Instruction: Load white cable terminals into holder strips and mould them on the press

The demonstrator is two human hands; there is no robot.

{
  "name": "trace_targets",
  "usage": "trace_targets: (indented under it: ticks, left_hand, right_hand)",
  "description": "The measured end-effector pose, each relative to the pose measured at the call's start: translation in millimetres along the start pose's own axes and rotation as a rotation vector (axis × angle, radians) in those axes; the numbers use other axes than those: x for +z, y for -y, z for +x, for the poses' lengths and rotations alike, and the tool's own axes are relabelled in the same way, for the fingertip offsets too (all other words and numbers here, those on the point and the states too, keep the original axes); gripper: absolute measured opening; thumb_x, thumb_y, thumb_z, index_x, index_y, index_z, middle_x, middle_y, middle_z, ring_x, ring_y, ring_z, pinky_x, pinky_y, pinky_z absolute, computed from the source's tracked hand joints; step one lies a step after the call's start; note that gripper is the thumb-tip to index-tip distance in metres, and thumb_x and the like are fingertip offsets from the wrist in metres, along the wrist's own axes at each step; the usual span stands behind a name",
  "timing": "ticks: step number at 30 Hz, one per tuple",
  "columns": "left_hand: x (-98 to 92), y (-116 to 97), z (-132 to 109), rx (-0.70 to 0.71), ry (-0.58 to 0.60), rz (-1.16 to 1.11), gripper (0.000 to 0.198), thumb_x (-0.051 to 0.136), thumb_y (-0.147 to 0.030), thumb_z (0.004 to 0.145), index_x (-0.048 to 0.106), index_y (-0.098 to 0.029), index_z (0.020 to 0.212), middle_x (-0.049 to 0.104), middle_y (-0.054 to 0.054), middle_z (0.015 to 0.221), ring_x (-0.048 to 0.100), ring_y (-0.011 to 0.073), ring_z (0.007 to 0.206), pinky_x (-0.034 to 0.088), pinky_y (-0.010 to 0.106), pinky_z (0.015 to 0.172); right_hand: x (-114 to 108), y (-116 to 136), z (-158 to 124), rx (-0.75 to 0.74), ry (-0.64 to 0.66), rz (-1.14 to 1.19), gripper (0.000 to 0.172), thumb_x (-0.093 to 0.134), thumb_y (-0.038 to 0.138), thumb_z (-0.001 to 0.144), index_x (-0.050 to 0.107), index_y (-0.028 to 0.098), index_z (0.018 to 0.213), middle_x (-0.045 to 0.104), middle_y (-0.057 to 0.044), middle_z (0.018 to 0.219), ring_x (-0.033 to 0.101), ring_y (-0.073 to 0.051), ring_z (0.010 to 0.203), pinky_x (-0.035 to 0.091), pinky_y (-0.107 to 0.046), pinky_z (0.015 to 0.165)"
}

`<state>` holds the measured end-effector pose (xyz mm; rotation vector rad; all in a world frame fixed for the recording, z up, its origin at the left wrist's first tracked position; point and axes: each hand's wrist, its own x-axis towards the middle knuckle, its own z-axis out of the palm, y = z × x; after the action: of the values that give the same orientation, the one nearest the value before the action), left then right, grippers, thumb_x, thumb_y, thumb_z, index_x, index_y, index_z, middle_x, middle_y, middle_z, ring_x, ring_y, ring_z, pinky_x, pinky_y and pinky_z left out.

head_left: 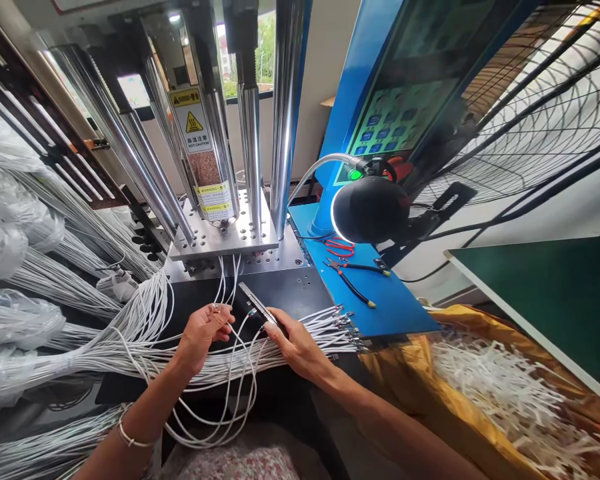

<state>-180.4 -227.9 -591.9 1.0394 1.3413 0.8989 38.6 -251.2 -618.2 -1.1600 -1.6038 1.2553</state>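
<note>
My left hand (203, 331) is closed in a pinch on the ends of a few white cables (230, 373) that loop down toward my lap. My right hand (296, 345) grips a narrow dark metal strip (258, 303) that points up and left toward the machine. It rests on a bundle of white cables with metal connectors (341, 327) spread across the black work surface (290, 293). Both hands sit just in front of the steel plate (220, 237) of a vertical press with chrome columns (285, 113).
Large bundles of white cable, some bagged in plastic (10, 320), fill the left. A black gooseneck lamp (370, 210) hangs over a blue shelf (380, 300) with red scissors (340, 247) and pliers (353, 283). A gold-lined bin of white scrap (495, 393) and a green table (555, 293) stand right.
</note>
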Motion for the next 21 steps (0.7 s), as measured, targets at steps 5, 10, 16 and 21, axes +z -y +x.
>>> trace_targets:
  ticks: [5, 10, 16, 21]
  left_hand:
    - [26.7, 22.7, -4.7, 0.107, -0.07, -0.203, 0.042, 0.061, -0.049, 0.086, 0.064, -0.014, 0.108, 0.055, -0.001, 0.075, 0.042, 0.0054, 0.052, 0.035, 0.017, 0.045]
    - [28.2, 21.7, -1.4, 0.067, -0.045, -0.08, 0.046, 0.058, -0.052, 0.086, 0.064, -0.011, 0.107, 0.045, -0.006, 0.059, 0.027, 0.004, 0.044, 0.02, 0.017, 0.04]
    - [31.7, 23.8, -3.7, 0.025, -0.009, -0.019, 0.042, 0.062, -0.053, 0.082, 0.068, -0.013, 0.09, 0.041, -0.006, 0.057, 0.027, 0.005, 0.045, 0.019, 0.018, 0.042]
    - [36.8, 28.9, -1.1, 0.058, -0.001, 0.094, 0.042, 0.06, -0.055, 0.082, 0.069, -0.014, 0.08, 0.04, -0.006, 0.055, 0.029, 0.0067, 0.046, 0.022, 0.02, 0.044]
  right_hand:
    - [-0.1, -3.3, -2.7, -0.011, -0.009, 0.034, 0.036, 0.047, 0.036, 0.097, 0.058, 0.018, 0.125, 0.066, -0.004, 0.108, 0.059, -0.019, 0.096, 0.044, -0.029, 0.086]
    - [1.9, -5.8, -7.0, -0.025, -0.019, 0.033, 0.036, 0.048, 0.036, 0.096, 0.059, 0.019, 0.126, 0.066, -0.005, 0.113, 0.06, -0.02, 0.101, 0.045, -0.029, 0.09]
    - [0.2, -3.1, -6.0, -0.058, 0.002, 0.074, 0.034, 0.048, 0.034, 0.097, 0.06, 0.021, 0.125, 0.066, -0.002, 0.104, 0.06, -0.019, 0.099, 0.046, -0.028, 0.089]
    - [-1.3, -1.9, -5.1, -0.061, 0.009, 0.069, 0.034, 0.048, 0.033, 0.097, 0.061, 0.021, 0.126, 0.067, -0.003, 0.103, 0.061, -0.019, 0.097, 0.046, -0.028, 0.09]
